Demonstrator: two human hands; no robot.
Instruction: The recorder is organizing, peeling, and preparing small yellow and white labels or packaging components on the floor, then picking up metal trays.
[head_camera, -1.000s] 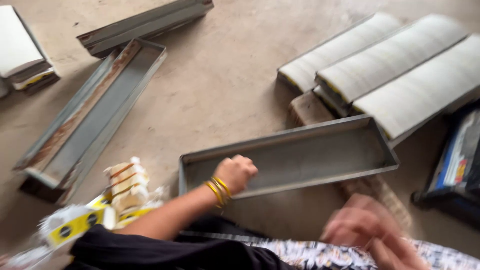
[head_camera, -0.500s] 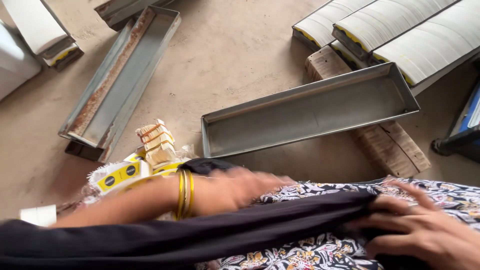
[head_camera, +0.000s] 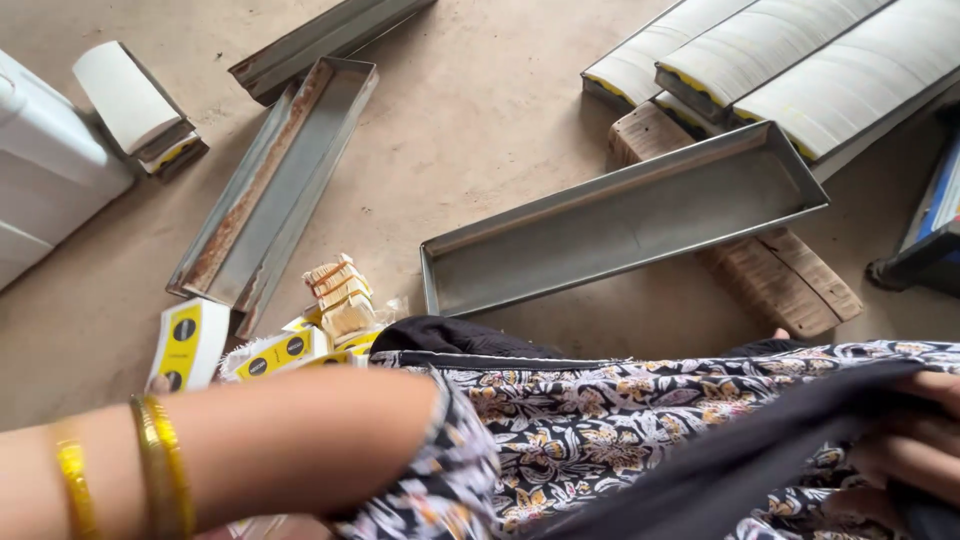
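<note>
Left forearm (head_camera: 200, 460) swung across lap, hand out of frame. Right hand (head_camera: 915, 450) curled, gripping dark cloth (head_camera: 740, 470). Grey tray (head_camera: 620, 225) empty; yellow packets (head_camera: 270, 350) unloaded.

Bare dusty concrete floor (head_camera: 480, 170), brownish-grey; even soft daylight; no walls or windows in view

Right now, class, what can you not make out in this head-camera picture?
- Left hand: cut off by the left edge; only the forearm with gold bangles shows.
- Right hand: fingers half hidden in dark cloth, grip unclear.
- Blue object: cut off by the right edge.
</note>
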